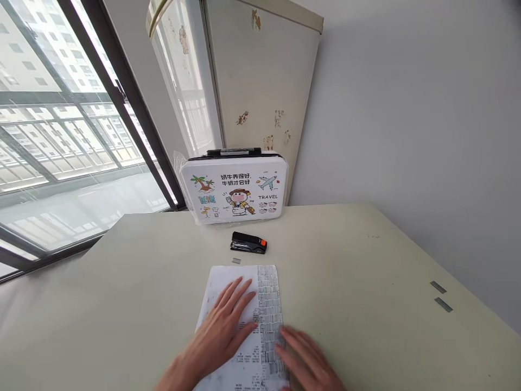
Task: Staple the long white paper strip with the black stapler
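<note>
Flatly, left hand and right hand press open-palmed, gripping nothing, on thin rectangular printed paper.

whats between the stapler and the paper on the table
A small grey strip, likely staples, lies on the table between the black stapler and the top edge of the paper, touching neither; the head view shows it.

Pale cream counter, plain grey-white wall beyond its far and right edges, tall cream cabinet with rust-brown spots behind the far edge, dark-framed window at left, bright daylight, apartment blocks outside
</note>
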Demonstrator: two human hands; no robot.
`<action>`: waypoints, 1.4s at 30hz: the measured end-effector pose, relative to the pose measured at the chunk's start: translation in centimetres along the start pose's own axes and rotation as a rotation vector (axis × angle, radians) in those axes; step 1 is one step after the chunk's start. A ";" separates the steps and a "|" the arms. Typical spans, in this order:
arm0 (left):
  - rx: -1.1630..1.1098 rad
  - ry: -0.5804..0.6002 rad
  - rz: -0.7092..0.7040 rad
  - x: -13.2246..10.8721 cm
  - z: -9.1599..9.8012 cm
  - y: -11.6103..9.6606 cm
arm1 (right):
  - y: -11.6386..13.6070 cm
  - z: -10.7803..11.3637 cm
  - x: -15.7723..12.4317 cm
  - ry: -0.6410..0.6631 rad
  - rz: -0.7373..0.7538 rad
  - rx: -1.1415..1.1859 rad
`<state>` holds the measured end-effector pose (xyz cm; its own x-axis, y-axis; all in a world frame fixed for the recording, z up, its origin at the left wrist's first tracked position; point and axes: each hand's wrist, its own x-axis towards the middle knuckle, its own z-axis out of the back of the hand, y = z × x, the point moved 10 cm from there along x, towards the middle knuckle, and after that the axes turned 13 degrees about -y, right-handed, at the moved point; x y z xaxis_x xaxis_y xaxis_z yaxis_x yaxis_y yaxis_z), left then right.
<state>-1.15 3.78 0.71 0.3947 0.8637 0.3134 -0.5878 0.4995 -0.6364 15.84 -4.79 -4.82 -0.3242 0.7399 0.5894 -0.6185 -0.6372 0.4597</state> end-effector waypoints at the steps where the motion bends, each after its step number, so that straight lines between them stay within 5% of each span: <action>1: 0.028 0.024 -0.013 -0.2 -0.3 -0.1 | -0.6 0.5 1.6 0.012 -0.041 0.017; 6: 0.146 0.010 -0.059 -1.2 -1.0 -0.1 | -6.4 0.6 10.7 -0.050 -0.269 0.039; 10: 0.222 -0.019 -0.055 -2.1 -0.6 0.4 | -10.4 -3.0 17.2 -0.148 -0.308 0.101; 16: 0.518 -0.052 -0.104 -3.1 0.7 1.5 | -13.3 -7.0 21.4 -0.129 -0.319 0.140; 24: 0.606 -0.102 -0.116 -3.6 1.8 2.9 | -17.0 -2.0 16.8 -0.144 -0.436 0.143; 34: 0.541 -0.063 -0.122 -3.0 2.0 2.6 | -13.3 3.8 7.9 0.062 -0.494 0.259; 42: 0.449 -0.221 -0.016 4.3 4.6 5.6 | -11.5 5.3 5.8 0.114 -0.470 0.310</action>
<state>-6.04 10.58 1.70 0.2756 0.8248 0.4938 -0.8479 0.4506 -0.2794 24.93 5.65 -3.18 -0.1505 0.9667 0.2071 -0.4812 -0.2546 0.8388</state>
